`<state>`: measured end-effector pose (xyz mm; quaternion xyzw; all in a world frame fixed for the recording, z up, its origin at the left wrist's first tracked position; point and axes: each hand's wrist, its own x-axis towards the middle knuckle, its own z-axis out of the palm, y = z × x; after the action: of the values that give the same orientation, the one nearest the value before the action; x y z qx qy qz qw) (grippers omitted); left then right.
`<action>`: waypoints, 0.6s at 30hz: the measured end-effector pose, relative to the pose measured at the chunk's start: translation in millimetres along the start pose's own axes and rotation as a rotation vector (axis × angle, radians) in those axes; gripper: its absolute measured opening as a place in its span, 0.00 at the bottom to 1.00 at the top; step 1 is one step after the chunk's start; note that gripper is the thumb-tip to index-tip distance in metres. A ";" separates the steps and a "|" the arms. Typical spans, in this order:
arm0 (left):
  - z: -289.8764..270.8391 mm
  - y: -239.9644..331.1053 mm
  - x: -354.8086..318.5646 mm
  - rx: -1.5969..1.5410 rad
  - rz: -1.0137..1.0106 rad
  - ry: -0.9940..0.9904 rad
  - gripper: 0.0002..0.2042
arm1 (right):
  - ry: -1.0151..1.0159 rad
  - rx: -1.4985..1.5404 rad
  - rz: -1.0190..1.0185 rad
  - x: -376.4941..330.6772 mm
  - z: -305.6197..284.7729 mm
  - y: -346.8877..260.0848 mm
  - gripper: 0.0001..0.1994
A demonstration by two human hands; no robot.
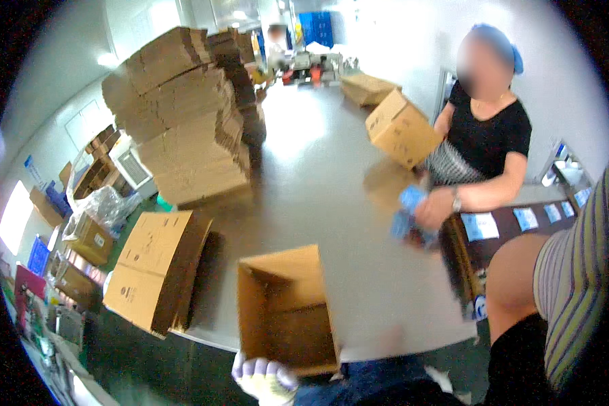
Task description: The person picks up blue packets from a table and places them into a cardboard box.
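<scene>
Holding the near rim of an open cardboard box at 6 o'clock: my left hand, in a white glove, has its grip closed on the box's lower left corner. Right hand not in view, so I can't tell its grip. The box sits on the grey table, mouth up, flaps out, inside looks bare. Step in hand, I'd judge: squaring up an erected carton; the next move likely calls for a steady hold on the rim and a second hand to manage the flaps.

Packages: a stack of flattened cartons at 8 o'clock, just beside the box, round printed mark on top. A tall pile of flat cartons at 11 o'clock. At 2 o'clock a co-worker tilts a closed brown carton and holds something blue. White-and-blue rectangular labels lie in a row at 3 o'clock.
</scene>
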<state>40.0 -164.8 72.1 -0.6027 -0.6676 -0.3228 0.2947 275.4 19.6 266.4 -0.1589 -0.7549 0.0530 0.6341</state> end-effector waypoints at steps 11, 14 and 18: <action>-1.2 15.3 16.5 0.039 -0.045 -0.036 0.10 | 0.042 -0.035 0.038 9.2 -11.5 -6.7 0.23; -9.5 11.5 11.5 0.054 -0.072 0.012 0.10 | -0.015 -0.038 0.041 10.3 -8.9 -17.7 0.24; -11.5 5.2 -2.3 0.117 -0.092 -0.055 0.11 | -0.291 -0.007 0.176 -34.6 30.9 1.5 0.25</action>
<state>45.4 -175.0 77.7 -0.5620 -0.7202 -0.2795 0.2957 250.6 14.1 227.6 -0.2172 -0.8221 0.1283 0.5103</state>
